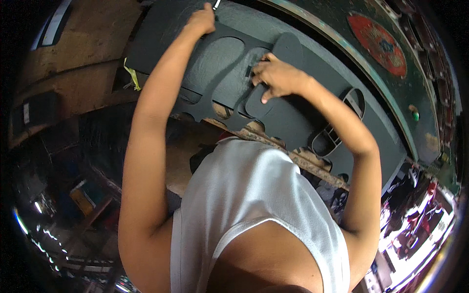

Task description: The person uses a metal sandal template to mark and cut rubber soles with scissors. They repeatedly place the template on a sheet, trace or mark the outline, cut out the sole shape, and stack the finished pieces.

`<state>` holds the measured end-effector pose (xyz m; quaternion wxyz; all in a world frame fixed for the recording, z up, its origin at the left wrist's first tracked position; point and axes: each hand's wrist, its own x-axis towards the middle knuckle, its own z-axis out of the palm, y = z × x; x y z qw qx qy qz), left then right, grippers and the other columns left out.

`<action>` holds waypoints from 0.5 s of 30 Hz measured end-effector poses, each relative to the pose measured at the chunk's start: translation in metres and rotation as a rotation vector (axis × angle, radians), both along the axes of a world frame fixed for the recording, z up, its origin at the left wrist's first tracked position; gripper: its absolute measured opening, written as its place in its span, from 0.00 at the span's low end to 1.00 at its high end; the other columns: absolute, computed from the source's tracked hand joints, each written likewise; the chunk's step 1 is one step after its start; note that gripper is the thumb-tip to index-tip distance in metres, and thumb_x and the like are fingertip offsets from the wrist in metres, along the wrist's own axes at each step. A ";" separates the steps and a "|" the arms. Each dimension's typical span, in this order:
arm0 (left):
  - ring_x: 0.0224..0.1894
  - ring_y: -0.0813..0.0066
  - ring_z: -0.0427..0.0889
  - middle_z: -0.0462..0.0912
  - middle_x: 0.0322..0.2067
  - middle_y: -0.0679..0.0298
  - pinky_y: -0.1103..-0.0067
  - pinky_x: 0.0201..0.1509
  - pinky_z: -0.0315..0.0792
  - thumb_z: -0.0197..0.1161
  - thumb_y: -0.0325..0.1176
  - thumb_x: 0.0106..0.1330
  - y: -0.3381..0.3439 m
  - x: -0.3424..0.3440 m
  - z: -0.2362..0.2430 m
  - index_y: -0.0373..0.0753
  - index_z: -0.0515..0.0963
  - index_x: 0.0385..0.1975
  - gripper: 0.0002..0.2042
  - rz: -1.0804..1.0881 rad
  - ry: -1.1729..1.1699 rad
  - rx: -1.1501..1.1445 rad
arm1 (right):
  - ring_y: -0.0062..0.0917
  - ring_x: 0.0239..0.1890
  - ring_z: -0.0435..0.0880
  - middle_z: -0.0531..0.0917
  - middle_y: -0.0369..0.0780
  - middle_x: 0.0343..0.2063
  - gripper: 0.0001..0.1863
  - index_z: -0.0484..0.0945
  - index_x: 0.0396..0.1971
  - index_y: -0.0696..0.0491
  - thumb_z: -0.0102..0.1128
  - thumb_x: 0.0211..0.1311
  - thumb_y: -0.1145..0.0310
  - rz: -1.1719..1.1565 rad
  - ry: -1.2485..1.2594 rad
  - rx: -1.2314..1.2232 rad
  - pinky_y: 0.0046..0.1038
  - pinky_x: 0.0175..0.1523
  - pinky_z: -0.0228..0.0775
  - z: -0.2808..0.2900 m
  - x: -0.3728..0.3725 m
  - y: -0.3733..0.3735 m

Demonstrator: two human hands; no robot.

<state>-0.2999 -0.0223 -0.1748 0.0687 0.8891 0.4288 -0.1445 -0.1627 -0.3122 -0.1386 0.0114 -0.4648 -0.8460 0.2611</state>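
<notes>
My left hand (201, 20) is closed at the far edge of a large dark grey sheet (312, 73). A shiny metal end (217, 4) sticks out beside its fingers; the rest of what it grips is hidden. My right hand (279, 77) lies across a dark sole-shaped piece (288, 47), fingers bent over its left side and thumb near its lower end. Left of that piece, the sheet has a sole-shaped cut-out (228, 51), with a narrower opening beside my right fingers. Under my right forearm, a sole-shaped metal cutting die (326, 141) with crossbars rests on the sheet.
A worn green machine edge (386, 105) with a red oval plate (377, 44) runs along the far right. Wooden boards (83, 53) are at the left, with a yellow strip (131, 74) hanging by the sheet. A worn wooden edge (312, 166) borders the sheet near my body.
</notes>
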 end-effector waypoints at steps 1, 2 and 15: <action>0.58 0.41 0.83 0.82 0.53 0.36 0.57 0.62 0.76 0.68 0.29 0.61 0.002 -0.006 0.000 0.31 0.60 0.65 0.33 0.007 -0.005 0.023 | 0.37 0.56 0.79 0.85 0.41 0.45 0.33 0.87 0.49 0.51 0.80 0.43 0.47 0.006 0.051 -0.070 0.43 0.70 0.56 -0.003 0.003 0.006; 0.59 0.40 0.82 0.81 0.55 0.36 0.57 0.63 0.76 0.67 0.30 0.62 0.004 -0.014 -0.001 0.30 0.59 0.66 0.34 0.021 0.006 -0.009 | 0.39 0.53 0.80 0.87 0.44 0.40 0.34 0.88 0.46 0.52 0.78 0.44 0.42 0.025 0.076 -0.057 0.39 0.66 0.58 -0.007 0.003 0.012; 0.64 0.38 0.77 0.75 0.60 0.32 0.58 0.68 0.72 0.65 0.30 0.62 0.008 -0.083 0.009 0.38 0.50 0.76 0.42 -0.094 -0.106 -0.042 | 0.41 0.46 0.84 0.89 0.43 0.30 0.28 0.89 0.33 0.55 0.75 0.53 0.41 -0.061 0.150 -0.535 0.43 0.53 0.70 -0.043 0.001 0.053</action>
